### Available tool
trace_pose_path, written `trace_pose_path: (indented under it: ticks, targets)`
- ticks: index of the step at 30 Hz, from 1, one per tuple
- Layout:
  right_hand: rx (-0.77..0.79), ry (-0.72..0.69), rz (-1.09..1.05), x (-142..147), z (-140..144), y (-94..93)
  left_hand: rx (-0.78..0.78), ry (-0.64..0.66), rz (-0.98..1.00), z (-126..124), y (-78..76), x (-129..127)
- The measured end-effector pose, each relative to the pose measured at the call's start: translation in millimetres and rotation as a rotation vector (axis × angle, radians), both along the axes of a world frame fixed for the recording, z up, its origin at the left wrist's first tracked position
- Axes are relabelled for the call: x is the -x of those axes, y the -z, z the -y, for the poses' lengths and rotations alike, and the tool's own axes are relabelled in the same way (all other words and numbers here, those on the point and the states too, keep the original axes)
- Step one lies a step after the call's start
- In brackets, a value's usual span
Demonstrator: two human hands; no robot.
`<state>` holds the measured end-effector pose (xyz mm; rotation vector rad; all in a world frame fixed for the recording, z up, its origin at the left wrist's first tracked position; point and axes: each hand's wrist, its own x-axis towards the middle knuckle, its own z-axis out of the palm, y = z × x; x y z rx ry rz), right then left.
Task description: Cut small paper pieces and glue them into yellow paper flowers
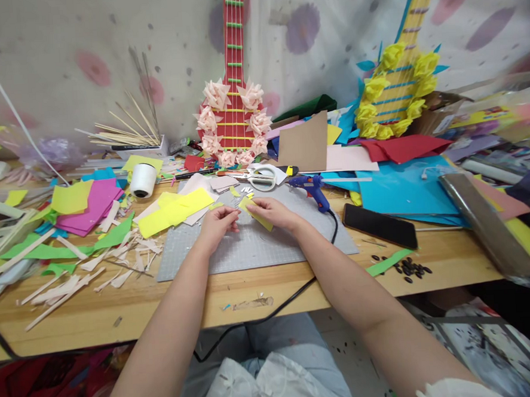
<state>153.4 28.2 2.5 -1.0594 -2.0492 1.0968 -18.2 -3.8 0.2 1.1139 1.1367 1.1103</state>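
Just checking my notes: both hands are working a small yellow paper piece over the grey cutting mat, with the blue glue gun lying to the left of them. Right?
Not quite. In the head view the blue glue gun lies to the right of the hands, left and right, not left. The yellow paper piece and grey cutting mat are as stated.

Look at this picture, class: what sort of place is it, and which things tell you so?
Probably a craft worktable. Both hands, left and right, hold a yellow paper piece over a grey cutting mat, with scissors, a blue glue gun and paper guitars behind.

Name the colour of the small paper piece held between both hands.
Yellow; the paper piece, pinched by the right hand with the left hand beside it, shows best in the head view.
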Motion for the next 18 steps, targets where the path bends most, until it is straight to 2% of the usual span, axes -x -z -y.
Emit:
trace_pose_path:
  ticks: [5, 18]
  targets:
    - [-0.031, 0.004, 0.013, -1.4, -0.8, 0.1, 0.001, 0.0, 0.004, 0.7, -1.3, -0.4]
    - [0.065, -0.059, -0.036, 0.2, 3.9, -8.0, -0.002, -0.001, -0.007, 0.5, -0.8, -0.2]
